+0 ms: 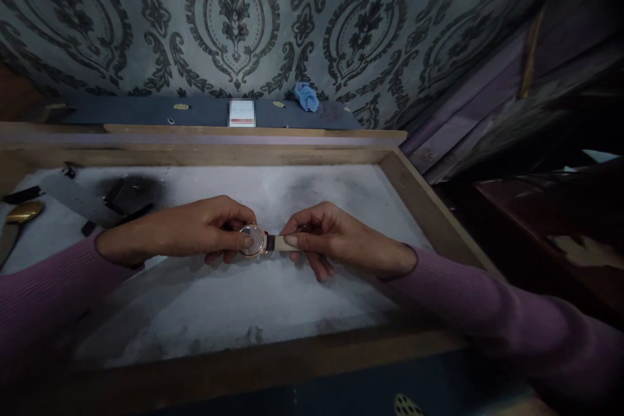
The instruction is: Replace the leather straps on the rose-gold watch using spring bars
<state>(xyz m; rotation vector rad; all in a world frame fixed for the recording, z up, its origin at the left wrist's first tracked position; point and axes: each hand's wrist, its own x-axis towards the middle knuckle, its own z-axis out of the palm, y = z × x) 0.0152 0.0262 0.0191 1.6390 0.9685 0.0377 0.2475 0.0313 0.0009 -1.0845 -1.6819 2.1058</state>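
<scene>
Your left hand [205, 227] pinches the watch [263, 242] by its case [256, 238], your right hand [331, 234] its strap [283, 243], over the drawer [420, 201]. Its long axis runs sideways, strap pointing right. The drawer's white floor [219, 315] is smudged; a patterned wall [234, 19] stands beyond.

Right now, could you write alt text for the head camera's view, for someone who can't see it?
The fingers of the left hand hold a gold-rimmed watch; those of the right hand pinch its strap, above a white-bottomed wooden tray. A crumpled blue item sits on a dark ledge, before a patterned wall.
</scene>
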